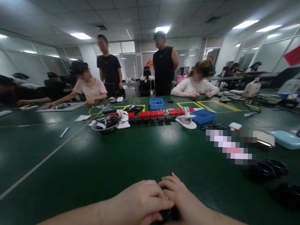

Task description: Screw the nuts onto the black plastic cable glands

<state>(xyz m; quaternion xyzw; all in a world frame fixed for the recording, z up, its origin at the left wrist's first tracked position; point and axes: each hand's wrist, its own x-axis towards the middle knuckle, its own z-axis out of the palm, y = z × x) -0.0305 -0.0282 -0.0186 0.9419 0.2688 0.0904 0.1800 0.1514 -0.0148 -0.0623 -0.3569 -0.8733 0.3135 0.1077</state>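
Observation:
At the near edge of the green table, my left hand and my right hand meet with their fingers overlapping. Both are curled around a dark, glossy black object. Only a small part of it shows between the palms, so its kind cannot be made out. The left fingers lie across the top of it, while the right hand wraps its far side. To the right lie several black, ring-shaped things, blurred near the picture's edge.
Across the table runs a row of red and black power strips, with white clip bases and blue bins beside it. A wrench lies left; a light-blue case lies right. Several people sit or stand beyond.

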